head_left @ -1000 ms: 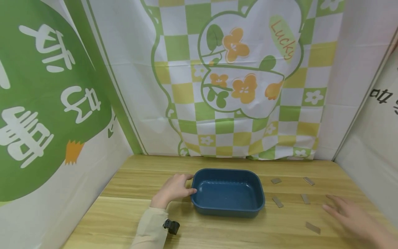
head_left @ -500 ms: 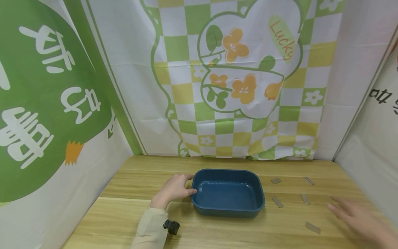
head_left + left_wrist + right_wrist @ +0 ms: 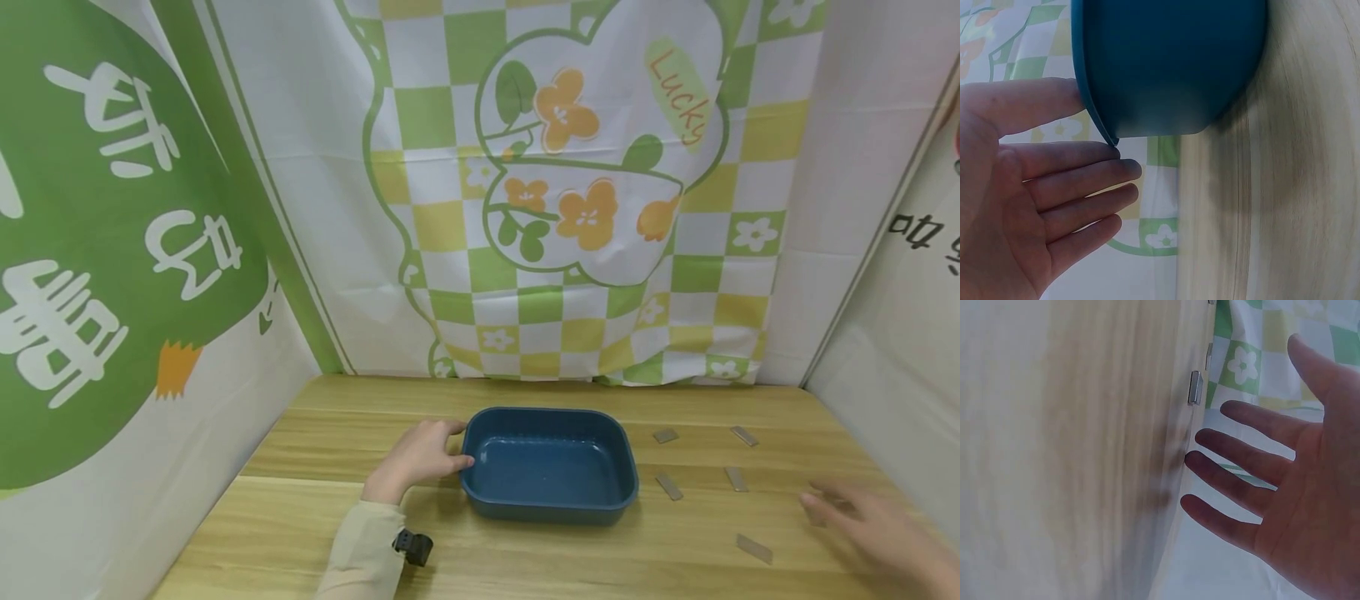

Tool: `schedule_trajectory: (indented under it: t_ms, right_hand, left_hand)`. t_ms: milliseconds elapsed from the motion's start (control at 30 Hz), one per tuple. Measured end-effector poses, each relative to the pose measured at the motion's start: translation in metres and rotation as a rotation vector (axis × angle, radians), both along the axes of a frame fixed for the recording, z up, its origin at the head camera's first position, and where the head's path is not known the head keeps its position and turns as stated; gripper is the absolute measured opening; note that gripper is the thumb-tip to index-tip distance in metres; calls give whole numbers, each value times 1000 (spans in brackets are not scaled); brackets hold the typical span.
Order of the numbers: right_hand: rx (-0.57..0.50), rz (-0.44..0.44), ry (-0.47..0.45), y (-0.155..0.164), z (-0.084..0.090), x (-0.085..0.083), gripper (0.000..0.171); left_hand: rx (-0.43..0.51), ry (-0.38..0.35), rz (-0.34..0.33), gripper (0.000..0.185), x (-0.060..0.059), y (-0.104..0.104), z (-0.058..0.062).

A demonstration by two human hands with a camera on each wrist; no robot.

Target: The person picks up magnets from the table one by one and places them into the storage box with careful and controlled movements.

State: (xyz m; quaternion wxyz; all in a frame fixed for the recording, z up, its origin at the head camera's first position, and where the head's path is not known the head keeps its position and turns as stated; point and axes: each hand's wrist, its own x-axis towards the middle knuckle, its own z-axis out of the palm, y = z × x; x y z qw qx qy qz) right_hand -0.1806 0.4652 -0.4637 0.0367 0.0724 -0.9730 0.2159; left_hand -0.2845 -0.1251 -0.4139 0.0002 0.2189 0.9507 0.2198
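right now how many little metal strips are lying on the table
5 in plain view: small flat grey metal strips right of the blue rectangular plastic tub, at and. The right hand may hide another.

Beige sleeve (image 3: pixel 358 550), black wrist camera (image 3: pixel 412 546)

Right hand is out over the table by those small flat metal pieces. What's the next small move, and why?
Probably lower the right hand onto the nearest metal piece and pinch it. That hand is open and holds nothing; the left hand touches the blue tray, which looks empty.
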Motion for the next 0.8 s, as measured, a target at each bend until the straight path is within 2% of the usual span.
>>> schedule_trajectory:
  t_ms: [133,467,700,800]
  right_hand:
    - [-11,-8,-27,2,0,-1,56]
    - [27,-10,-1,5,0,-2,54]
    - [62,12,101,7,-3,-2,49]
    - [61,14,110,9,-5,-2,49]
  left_hand:
    - [0,-2,0,55,0,0,0]
    - [1,7,4,54,1,1,1]
    - [1,16,-3,54,1,1,0]
    - [3,19,-8,54,0,1,1]
